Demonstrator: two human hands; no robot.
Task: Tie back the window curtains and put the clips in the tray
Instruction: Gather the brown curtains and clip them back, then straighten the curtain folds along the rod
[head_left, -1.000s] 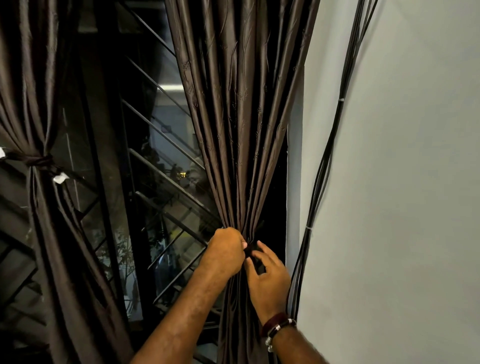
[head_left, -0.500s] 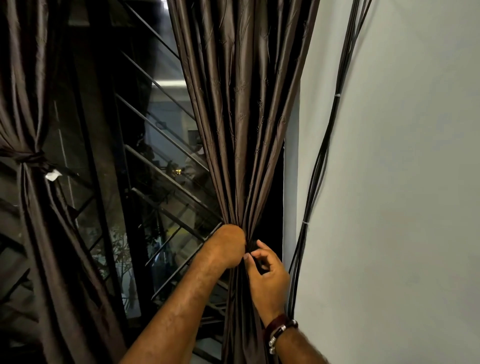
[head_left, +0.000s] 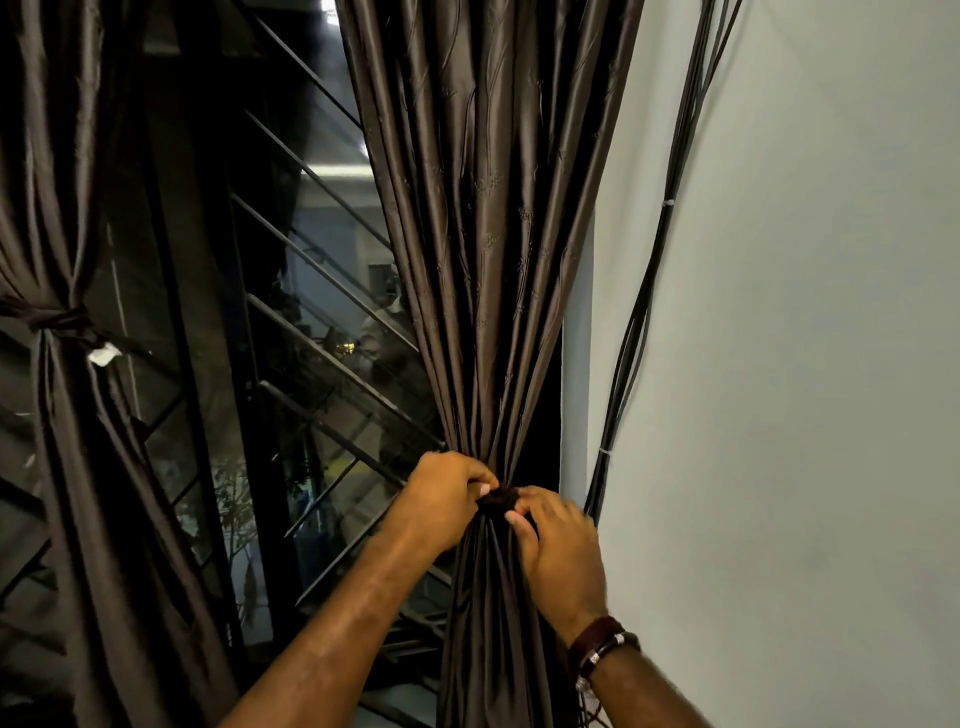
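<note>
Dark barred window (head_left: 291, 322), grey wall (head_left: 805, 415) to its right with cables (head_left: 644, 312) running down it. Left curtain (head_left: 67, 415) already tied back. Right curtain (head_left: 493, 234) gathered at the waist; tie (head_left: 500, 500) there, apparently knotted but not yet released. Left hand (head_left: 441, 501) and right hand (head_left: 558, 551) both pinch it. Clips and tray not visible; that step presumably remains.

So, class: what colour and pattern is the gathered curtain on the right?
Glossy dark brown curtain with a faint embroidered vine motif, seen in the head view.
</note>
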